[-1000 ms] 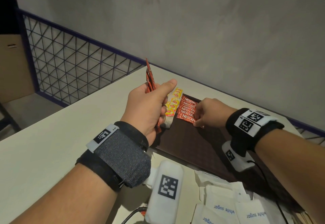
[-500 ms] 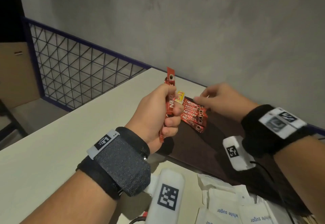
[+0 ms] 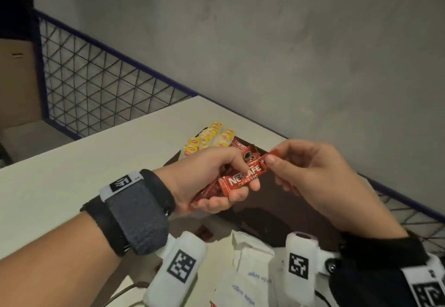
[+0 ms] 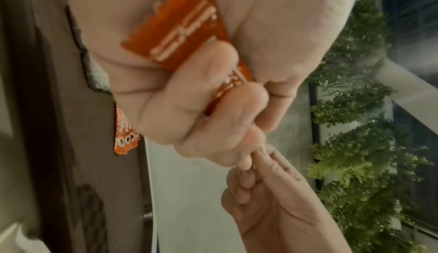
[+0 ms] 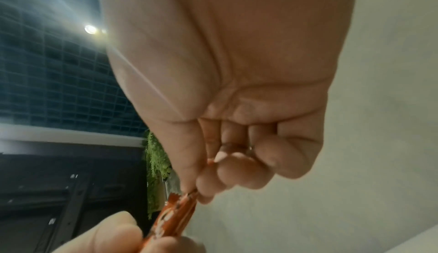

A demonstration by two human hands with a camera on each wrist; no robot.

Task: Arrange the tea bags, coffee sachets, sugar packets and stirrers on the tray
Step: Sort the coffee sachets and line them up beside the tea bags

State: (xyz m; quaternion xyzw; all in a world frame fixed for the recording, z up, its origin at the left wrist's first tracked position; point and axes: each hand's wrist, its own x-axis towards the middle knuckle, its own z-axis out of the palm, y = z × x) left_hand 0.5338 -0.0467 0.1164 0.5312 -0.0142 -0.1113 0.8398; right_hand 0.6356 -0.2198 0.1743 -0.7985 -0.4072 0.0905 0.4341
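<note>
Head view: my left hand [image 3: 212, 181] is curled round a small bunch of red coffee sachets [image 3: 243, 179], held above the near part of the dark tray [image 3: 277, 193]. My right hand [image 3: 310, 174] pinches the far end of the top sachet between thumb and forefinger, so both hands are clamped on sachets. Left wrist view confirms it, fingers [image 4: 189, 107] wrapped over the foil with a serrated end sticking out by the palm. Right wrist view shows the pinch right at the sachet [image 5: 175, 217] tip.

More sachets [image 3: 240, 147] already lie on the tray's far corner, yellow tea bags [image 3: 212, 138] just beside them. White sugar packets [image 3: 250, 265] sit loose on the table [image 3: 72, 174] near me, not yet on the tray. Stirrers I can't see.

Handling, my guess: the sachets are very light, thin foil, slick, and bend easily, so one should slide out of the bunch with little pull but could drag its neighbours. Best hold is the flat crimped end seal, where the right fingers already are; the powder-filled middle shifts under pressure
</note>
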